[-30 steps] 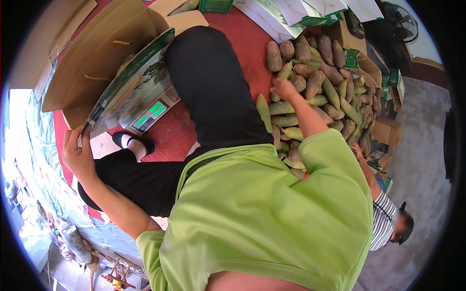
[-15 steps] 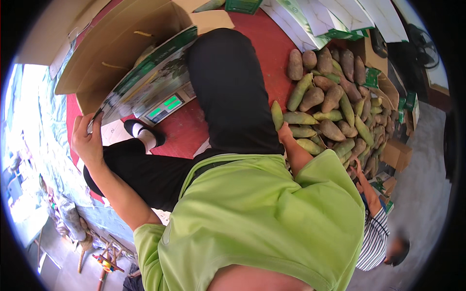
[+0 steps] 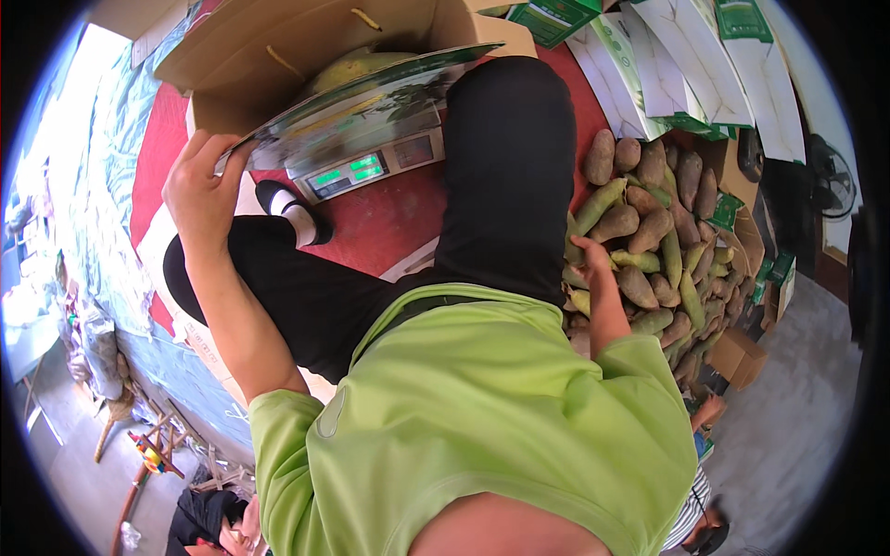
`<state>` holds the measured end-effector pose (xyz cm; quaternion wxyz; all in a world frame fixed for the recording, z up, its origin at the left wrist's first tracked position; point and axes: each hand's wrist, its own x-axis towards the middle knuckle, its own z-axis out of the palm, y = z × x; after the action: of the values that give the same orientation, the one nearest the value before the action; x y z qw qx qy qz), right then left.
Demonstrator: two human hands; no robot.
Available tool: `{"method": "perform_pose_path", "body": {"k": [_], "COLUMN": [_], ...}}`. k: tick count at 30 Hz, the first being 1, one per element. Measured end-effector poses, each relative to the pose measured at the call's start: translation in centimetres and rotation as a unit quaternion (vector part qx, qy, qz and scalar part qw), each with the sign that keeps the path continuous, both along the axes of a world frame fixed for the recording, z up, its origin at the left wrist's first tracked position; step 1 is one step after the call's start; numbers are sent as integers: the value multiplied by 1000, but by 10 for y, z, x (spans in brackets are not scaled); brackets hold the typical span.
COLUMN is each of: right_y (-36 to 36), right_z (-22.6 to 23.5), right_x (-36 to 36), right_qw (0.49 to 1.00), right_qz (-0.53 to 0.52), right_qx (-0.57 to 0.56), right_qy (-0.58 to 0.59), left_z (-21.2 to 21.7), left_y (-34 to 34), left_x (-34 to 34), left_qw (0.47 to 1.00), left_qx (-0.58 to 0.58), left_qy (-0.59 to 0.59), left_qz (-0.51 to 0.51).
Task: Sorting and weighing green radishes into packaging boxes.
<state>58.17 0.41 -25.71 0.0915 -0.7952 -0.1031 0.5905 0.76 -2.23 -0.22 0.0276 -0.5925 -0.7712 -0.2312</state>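
My left hand (image 3: 199, 190) is closed on the top edge of the printed front flap (image 3: 371, 111) of a cardboard box (image 3: 269, 32), pinching it between thumb and fingers. A large greenish tuber (image 3: 357, 67) shows inside. Under the flap sits a scale (image 3: 380, 167) with lit green displays. Beside my right thigh, my right hand (image 3: 596, 262) is closed on a green elongated tuber (image 3: 570, 239), partly hidden by the leg. Around it lies a pile of brown and green tubers (image 3: 638, 287).
White and green folded cartons (image 3: 677, 74) stand at the back right, near a fan (image 3: 832, 176). A small open cardboard box (image 3: 737, 357) lies beyond the pile. Another person (image 3: 693, 510) is at the lower right, and someone else (image 3: 218, 524) at the lower left.
The view has shifted, bringing the box and pile to the right. My right hand still has the green tuber, now closer against the pile. The co-worker's hand has drawn back from the pile.
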Motion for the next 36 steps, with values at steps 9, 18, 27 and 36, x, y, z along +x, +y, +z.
{"method": "perform_pose_path", "body": {"k": [9, 18, 27, 36], "right_y": [117, 191, 188, 196], "right_z": [145, 301, 326, 236], "right_x": [-66, -187, -350, -432], "right_qw": [915, 747, 594, 535], "right_qz": [142, 337, 647, 684], "right_qx": [373, 564, 478, 472], "right_qy": [62, 105, 20, 151], "left_z": [1, 4, 4, 3], "left_y": [-3, -9, -6, -3], "left_x": [-3, -4, -5, -5], "left_qw": [1000, 997, 997, 997], "left_qx": [-2, -13, -3, -14], "left_qy": [3, -11, -21, -29], "left_qz": [-22, -73, -75, -63]}}
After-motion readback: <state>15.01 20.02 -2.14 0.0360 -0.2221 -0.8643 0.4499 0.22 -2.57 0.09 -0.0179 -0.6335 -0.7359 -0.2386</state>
